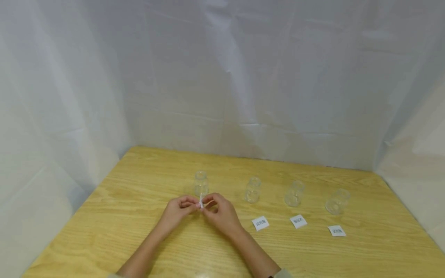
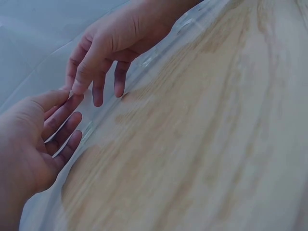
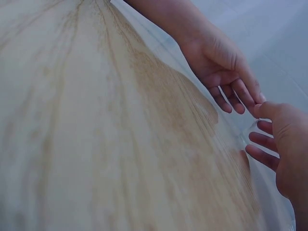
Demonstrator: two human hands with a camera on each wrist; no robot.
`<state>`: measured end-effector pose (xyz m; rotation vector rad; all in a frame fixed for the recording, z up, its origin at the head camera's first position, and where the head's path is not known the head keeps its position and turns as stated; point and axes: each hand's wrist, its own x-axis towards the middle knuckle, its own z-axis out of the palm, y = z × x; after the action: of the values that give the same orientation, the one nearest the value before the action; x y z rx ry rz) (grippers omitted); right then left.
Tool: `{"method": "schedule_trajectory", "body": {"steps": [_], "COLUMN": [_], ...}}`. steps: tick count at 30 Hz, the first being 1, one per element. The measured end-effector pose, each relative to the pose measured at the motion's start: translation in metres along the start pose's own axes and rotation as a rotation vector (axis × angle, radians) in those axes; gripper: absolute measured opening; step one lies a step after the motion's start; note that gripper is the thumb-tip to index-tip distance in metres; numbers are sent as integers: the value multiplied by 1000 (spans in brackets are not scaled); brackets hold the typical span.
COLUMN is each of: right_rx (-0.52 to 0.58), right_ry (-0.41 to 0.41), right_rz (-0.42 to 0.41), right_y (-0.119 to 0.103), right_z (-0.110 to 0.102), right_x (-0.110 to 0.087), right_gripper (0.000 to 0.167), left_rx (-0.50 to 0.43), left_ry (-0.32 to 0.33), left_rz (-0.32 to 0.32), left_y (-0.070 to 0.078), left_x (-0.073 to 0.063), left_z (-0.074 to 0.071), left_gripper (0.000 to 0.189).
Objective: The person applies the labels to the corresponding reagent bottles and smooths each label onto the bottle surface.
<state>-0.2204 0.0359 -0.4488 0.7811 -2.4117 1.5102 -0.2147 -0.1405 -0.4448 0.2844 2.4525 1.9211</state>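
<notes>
In the head view, a small white paper slip point(image 1: 201, 202) is pinched between both hands over the table. My left hand point(image 1: 176, 212) grips one side with thumb and forefinger, and my right hand point(image 1: 224, 215) pinches the other. The slip is seen nearly edge-on and mostly hidden by fingertips. Just behind it stands a clear glass bottle point(image 1: 200, 182). The left wrist view shows the thumb and forefinger of my left hand point(image 2: 29, 139) meeting those of the right. In the right wrist view the other fingers of my right hand point(image 3: 294, 144) are spread loosely.
Further right on the wooden table point(image 1: 104, 231) stand three more clear glass bottles point(image 1: 252, 191). In front of them lie three white paper labels with dark writing: a left one point(image 1: 260, 222), a middle one point(image 1: 298, 221) and a right one point(image 1: 337, 231). White sheeting point(image 1: 174, 77) surrounds the table.
</notes>
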Motion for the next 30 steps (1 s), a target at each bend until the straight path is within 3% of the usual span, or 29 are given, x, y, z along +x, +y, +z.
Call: {"method": "schedule_trajectory", "body": {"steps": [7, 23, 30], "right_rx": [-46, -75, -75], "right_ry": [19, 21, 30], "right_rz": [-3, -22, -25], "right_y": [0, 0, 0], "right_z": [0, -1, 0], "right_x": [1, 0, 0], "right_gripper": [7, 6, 7], "left_rx": [24, 23, 58], "left_ry": [-3, -15, -14], "left_rz": [4, -1, 34], "left_y": [3, 4, 25], "left_x": [-2, -3, -11], "left_z": [0, 0, 1], "left_gripper": [18, 16, 10]}}
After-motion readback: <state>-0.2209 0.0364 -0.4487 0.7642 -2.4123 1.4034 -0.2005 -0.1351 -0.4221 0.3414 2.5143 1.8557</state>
